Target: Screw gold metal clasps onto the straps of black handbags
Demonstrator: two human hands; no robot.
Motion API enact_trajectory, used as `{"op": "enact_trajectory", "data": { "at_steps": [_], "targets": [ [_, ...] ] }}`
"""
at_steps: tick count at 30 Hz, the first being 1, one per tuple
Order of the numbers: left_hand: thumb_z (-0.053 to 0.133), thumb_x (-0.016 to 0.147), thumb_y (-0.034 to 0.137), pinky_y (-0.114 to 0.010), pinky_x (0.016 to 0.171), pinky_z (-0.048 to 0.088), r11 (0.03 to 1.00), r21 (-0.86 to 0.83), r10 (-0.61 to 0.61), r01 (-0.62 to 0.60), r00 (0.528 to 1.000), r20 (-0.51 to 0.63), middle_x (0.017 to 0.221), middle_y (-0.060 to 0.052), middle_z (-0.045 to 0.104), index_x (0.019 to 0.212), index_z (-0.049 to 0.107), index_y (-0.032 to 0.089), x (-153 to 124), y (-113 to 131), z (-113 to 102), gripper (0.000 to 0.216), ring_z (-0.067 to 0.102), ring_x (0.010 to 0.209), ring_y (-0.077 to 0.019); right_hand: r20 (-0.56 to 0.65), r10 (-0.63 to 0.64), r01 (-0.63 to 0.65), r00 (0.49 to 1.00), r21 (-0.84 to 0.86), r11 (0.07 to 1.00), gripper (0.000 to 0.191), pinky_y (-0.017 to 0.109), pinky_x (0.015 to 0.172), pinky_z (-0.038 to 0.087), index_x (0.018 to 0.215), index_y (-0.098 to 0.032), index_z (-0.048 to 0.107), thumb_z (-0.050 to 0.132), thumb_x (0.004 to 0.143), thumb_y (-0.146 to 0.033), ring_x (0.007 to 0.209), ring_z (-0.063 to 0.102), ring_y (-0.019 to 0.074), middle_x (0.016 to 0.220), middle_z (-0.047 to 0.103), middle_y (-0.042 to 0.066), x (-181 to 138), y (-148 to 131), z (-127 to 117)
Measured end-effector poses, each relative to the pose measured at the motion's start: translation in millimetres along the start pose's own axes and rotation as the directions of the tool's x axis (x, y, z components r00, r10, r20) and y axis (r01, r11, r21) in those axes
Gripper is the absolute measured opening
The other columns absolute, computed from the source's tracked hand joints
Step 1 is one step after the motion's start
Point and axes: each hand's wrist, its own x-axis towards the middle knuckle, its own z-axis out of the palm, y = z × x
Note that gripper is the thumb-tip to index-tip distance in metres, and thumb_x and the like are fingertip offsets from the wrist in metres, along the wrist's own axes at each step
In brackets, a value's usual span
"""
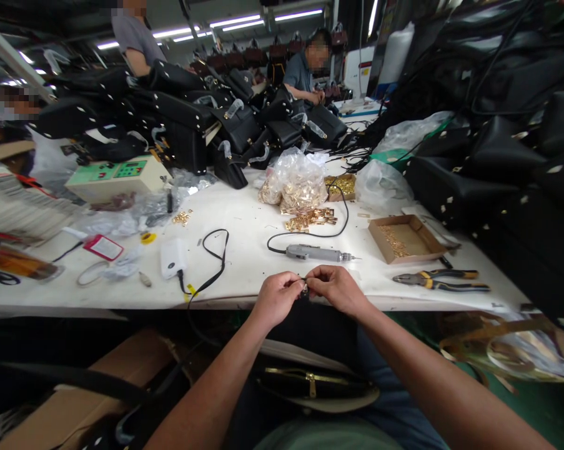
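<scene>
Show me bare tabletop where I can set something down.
Best: white tabletop between the looped black cord, electric screwdriver and left hand. A smaller patch separates the screwdriver from the cardboard tray. Crowded: the back, with black handbags and a clear bag of hardware.

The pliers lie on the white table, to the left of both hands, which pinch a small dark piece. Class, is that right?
The side is wrong: the head view shows the pliers lying on the white table to the right of the left hand and right hand, which pinch a small dark piece.
</scene>
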Motion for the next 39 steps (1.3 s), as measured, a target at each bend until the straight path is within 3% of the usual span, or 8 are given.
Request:
{"op": "enact_trajectory", "data": {
  "at_steps": [3, 7, 11, 17, 22, 28, 31, 39],
  "targets": [
    [0.055, 0.089, 0.033, -0.025, 0.062, 0.044, 0.999, 0.034, 0.023, -0.023, 1.000, -0.003, 0.068, 0.000, 0.067, 0.074, 0.067, 0.019, 0, 0, 1, 0.024, 0.060, 0.065, -0.0158, 0.010, 0.024, -0.024, 1.000, 0.009, 1.000, 0.020, 0.024, 0.059, 0.041, 0.082, -0.015, 0.070, 0.067, 0.082, -0.035, 0.057, 0.057, 0.0120, 0.065, 0.068, 0.000, 4, 2, -2],
    [0.064, 0.083, 0.027, -0.026, 0.071, 0.048, 0.991, 0.111, 0.080, -0.080, 0.997, 0.003, 0.082, 0.001, 0.075, 0.092, 0.073, 0.023, -14, 3, 2, 0.013, 0.066, 0.075, -0.0170, 0.036, 0.117, -0.120, 0.992, 0.079, 0.990, 0.026, 0.026, 0.058, 0.043, 0.079, -0.015, 0.070, 0.070, 0.080, -0.041, 0.056, 0.057, 0.0136, 0.063, 0.067, 0.002, 6, 8, -2],
    [0.071, 0.080, 0.024, -0.028, 0.077, 0.052, 0.979, 0.172, 0.106, -0.108, 0.994, 0.025, 0.096, 0.000, 0.079, 0.101, 0.074, 0.025, -29, 0, 2, 0.021, 0.072, 0.087, -0.0199, 0.122, 0.189, -0.203, 0.974, 0.111, 0.973, 0.032, 0.026, 0.058, 0.044, 0.080, -0.014, 0.072, 0.071, 0.081, -0.046, 0.059, 0.057, 0.0138, 0.067, 0.066, 0.004, 6, 14, -1],
    [0.079, 0.083, 0.045, -0.038, 0.091, 0.053, 0.926, 0.360, 0.173, -0.115, 0.976, -0.133, 0.104, -0.005, 0.081, 0.121, 0.074, 0.030, -35, -24, 14, 0.041, 0.075, 0.100, -0.0265, 0.157, 0.258, -0.271, 0.953, 0.064, 0.960, 0.039, 0.027, 0.055, 0.044, 0.074, -0.016, 0.071, 0.079, 0.073, -0.055, 0.059, 0.056, 0.0150, 0.070, 0.065, 0.006, 10, 16, -1],
    [0.075, 0.088, 0.047, -0.040, 0.094, 0.053, 0.863, 0.459, 0.311, -0.209, 0.937, -0.159, 0.113, -0.007, 0.078, 0.113, 0.077, 0.027, -31, -50, 29, 0.032, 0.072, 0.106, -0.0256, 0.158, 0.309, -0.309, 0.938, -0.026, 0.951, 0.041, 0.026, 0.052, 0.043, 0.074, -0.015, 0.075, 0.079, 0.070, -0.055, 0.059, 0.056, 0.0150, 0.073, 0.067, 0.008, 19, 24, -6],
    [0.071, 0.093, 0.033, -0.036, 0.095, 0.056, 0.740, 0.528, 0.518, -0.418, 0.854, -0.051, 0.120, -0.007, 0.076, 0.114, 0.077, 0.021, -29, -63, 22, 0.025, 0.071, 0.106, -0.0236, 0.132, 0.390, -0.382, 0.911, -0.087, 0.920, 0.027, 0.021, 0.047, 0.041, 0.073, -0.014, 0.073, 0.075, 0.073, -0.041, 0.052, 0.056, 0.0116, 0.066, 0.066, 0.006, 33, 21, -6],
    [0.072, 0.092, 0.025, -0.034, 0.091, 0.057, 0.705, 0.549, 0.587, -0.449, 0.803, -0.098, 0.114, -0.004, 0.078, 0.111, 0.077, 0.022, -27, -63, 19, 0.020, 0.071, 0.102, -0.0204, 0.079, 0.418, -0.409, 0.905, -0.106, 0.906, 0.013, 0.018, 0.043, 0.041, 0.072, -0.014, 0.070, 0.071, 0.075, -0.027, 0.050, 0.059, 0.0105, 0.066, 0.069, 0.005, 34, 7, 0],
    [0.070, 0.092, 0.017, -0.041, 0.090, 0.057, 0.737, 0.435, 0.609, -0.518, 0.788, -0.094, 0.114, -0.007, 0.077, 0.107, 0.077, 0.022, -11, -70, 16, 0.017, 0.070, 0.101, -0.0232, 0.015, 0.479, -0.475, 0.878, -0.112, 0.873, 0.011, 0.016, 0.041, 0.044, 0.073, -0.014, 0.067, 0.064, 0.083, -0.011, 0.051, 0.066, 0.0114, 0.066, 0.071, 0.004, 50, 1, 0]
  ]
}}
